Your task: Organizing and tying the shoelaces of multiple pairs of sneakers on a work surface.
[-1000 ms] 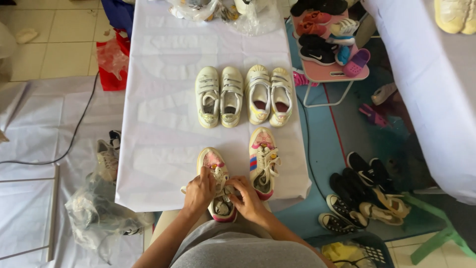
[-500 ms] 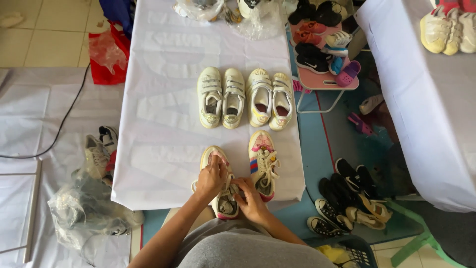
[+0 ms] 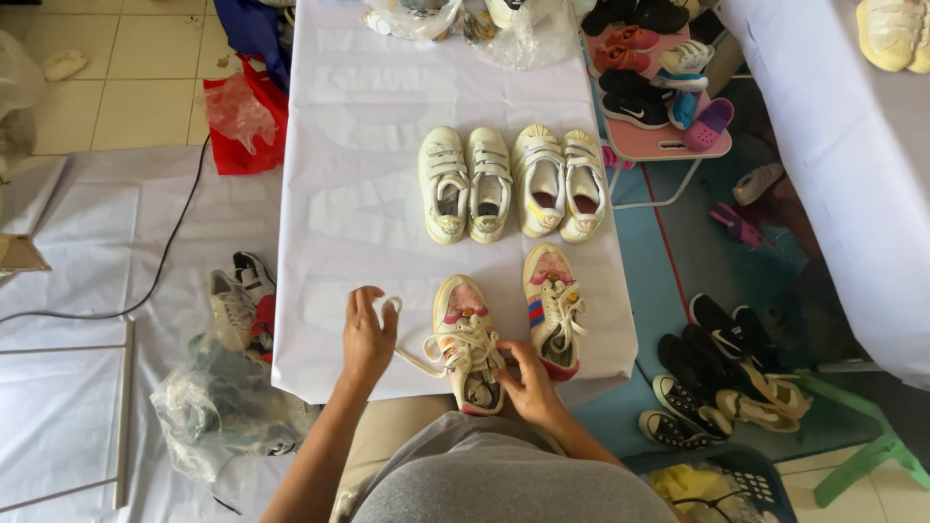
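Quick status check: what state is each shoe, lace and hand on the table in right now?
Near sneaker: upright, lace loose.
Lace: pulled out sideways by left hand.
Right hand: steadying that sneaker's heel.
Striped sneaker: upright, laced, untouched.
Two white pairs: upright, side by side.

clear plastic bags [image 3: 417, 17] at table's far end, red bag [image 3: 240, 114] on floor

Four white strap shoes [image 3: 502, 184], two laced sneakers [image 3: 511, 329] on the table [image 3: 358, 126], two hands [image 3: 368, 339]
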